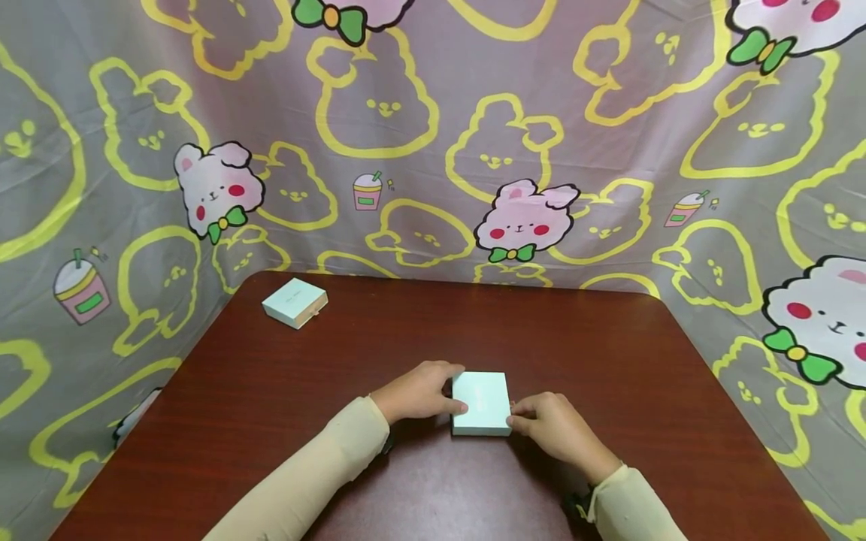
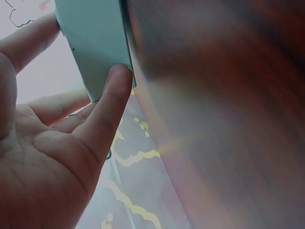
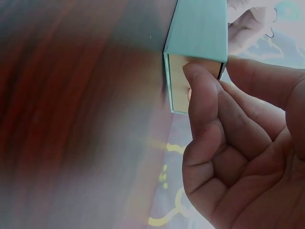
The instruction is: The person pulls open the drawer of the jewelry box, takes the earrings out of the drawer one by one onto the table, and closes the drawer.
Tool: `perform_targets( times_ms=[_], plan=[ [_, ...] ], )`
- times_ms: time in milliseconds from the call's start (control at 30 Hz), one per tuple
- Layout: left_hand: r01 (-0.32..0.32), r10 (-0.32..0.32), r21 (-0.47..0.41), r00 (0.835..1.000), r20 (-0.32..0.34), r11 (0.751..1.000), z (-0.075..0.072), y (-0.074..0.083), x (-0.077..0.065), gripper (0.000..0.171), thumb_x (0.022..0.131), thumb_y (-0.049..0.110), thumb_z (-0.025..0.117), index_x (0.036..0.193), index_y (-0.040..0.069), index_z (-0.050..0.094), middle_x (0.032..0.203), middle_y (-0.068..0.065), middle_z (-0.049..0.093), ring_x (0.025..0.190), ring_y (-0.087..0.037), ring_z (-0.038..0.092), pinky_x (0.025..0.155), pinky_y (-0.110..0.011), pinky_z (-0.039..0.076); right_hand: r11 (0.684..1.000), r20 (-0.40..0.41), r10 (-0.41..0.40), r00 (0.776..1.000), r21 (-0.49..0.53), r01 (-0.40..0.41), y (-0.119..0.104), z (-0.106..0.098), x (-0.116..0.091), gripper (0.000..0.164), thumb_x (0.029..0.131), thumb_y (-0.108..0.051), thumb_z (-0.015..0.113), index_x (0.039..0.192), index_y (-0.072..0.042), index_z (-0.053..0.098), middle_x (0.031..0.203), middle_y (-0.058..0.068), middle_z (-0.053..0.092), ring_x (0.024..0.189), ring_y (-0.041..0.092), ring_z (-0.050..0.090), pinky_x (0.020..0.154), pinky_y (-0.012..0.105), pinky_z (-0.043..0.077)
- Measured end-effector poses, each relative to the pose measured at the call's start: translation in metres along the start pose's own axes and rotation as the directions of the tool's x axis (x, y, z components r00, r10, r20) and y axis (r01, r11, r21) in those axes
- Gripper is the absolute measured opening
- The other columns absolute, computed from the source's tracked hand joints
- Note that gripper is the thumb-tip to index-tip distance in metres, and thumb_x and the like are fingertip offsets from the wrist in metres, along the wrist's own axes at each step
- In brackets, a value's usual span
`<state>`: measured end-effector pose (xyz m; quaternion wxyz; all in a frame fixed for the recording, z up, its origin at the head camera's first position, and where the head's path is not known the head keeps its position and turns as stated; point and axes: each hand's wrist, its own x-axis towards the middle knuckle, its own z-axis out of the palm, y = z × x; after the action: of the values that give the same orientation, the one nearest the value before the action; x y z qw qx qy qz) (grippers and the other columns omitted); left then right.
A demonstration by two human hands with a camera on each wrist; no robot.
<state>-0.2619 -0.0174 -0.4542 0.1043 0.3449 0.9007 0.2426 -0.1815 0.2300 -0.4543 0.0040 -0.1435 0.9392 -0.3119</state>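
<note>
A pale mint drawer box (image 1: 481, 402) lies flat near the middle of the table, faint lettering on its lid. My left hand (image 1: 422, 391) grips its left side, the thumb by the near left corner and a finger at the far edge. In the left wrist view, a fingertip presses the box's mint side (image 2: 95, 43). My right hand (image 1: 551, 424) is at the right end, fingers curled. There the right wrist view shows a tan drawer front (image 3: 178, 81) inside the mint sleeve, with one fingertip on it beside a small, partly hidden pull tab (image 3: 189, 93). The thumb touches the sleeve's edge.
A second mint box (image 1: 295, 302) with a tan drawer front and small pull tab sits at the table's far left corner. The dark red-brown table (image 1: 541, 338) is bordered at the back and sides by a grey curtain (image 1: 433, 98) with cartoon prints.
</note>
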Motion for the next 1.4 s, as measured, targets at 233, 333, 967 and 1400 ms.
perform_targets(
  times_ms=[233, 333, 967, 1400],
  plan=[
    [-0.011, 0.011, 0.015, 1.000, 0.010, 1.000, 0.000, 0.003, 0.003, 0.072, 0.085, 0.040, 0.075, 0.142, 0.003, 0.049, 0.138, -0.008, 0.053, 0.128, -0.019, 0.047, 0.101, -0.033, 0.039, 1.000, -0.003, 0.000, 1.000, 0.005, 0.000, 0.002, -0.003, -0.003, 0.004, 0.088, -0.020, 0.073, 0.088, -0.017, 0.076, 0.083, -0.009, 0.070, 0.065, 0.001, 0.058, 0.062, 0.027, 0.049],
    [-0.016, 0.015, 0.018, 1.000, 0.013, 1.000, 0.000, 0.004, 0.004, 0.072, 0.086, 0.040, 0.075, 0.142, 0.004, 0.049, 0.138, -0.008, 0.053, 0.128, -0.019, 0.047, 0.101, -0.033, 0.039, 1.000, -0.005, 0.002, 1.000, -0.003, -0.002, 0.003, -0.004, -0.004, 0.005, 0.088, -0.021, 0.073, 0.087, -0.017, 0.076, 0.084, -0.008, 0.070, 0.069, 0.001, 0.059, 0.063, 0.027, 0.049],
    [-0.043, 0.040, 0.028, 0.995, 0.096, 0.999, 0.005, 0.005, 0.007, 0.087, 0.084, 0.053, 0.071, 0.148, 0.003, 0.039, 0.144, -0.008, 0.046, 0.132, -0.017, 0.042, 0.103, -0.033, 0.036, 0.999, 0.034, 0.035, 0.999, 0.026, -0.036, 0.011, -0.010, -0.006, 0.005, 0.087, -0.024, 0.074, 0.085, -0.019, 0.076, 0.086, -0.008, 0.070, 0.071, 0.003, 0.060, 0.063, 0.028, 0.049],
    [-0.037, 0.037, -0.007, 0.994, 0.102, 0.999, 0.011, 0.008, 0.003, 0.105, 0.074, 0.054, 0.080, 0.151, 0.002, 0.031, 0.150, -0.010, 0.039, 0.136, -0.019, 0.036, 0.106, -0.034, 0.033, 0.952, 0.065, 0.162, 0.985, 0.254, -0.173, 0.037, -0.017, 0.004, 0.025, 0.091, -0.023, 0.070, 0.107, -0.004, 0.071, 0.086, 0.002, 0.071, 0.069, 0.019, 0.066, 0.060, 0.034, 0.051]
  ],
)
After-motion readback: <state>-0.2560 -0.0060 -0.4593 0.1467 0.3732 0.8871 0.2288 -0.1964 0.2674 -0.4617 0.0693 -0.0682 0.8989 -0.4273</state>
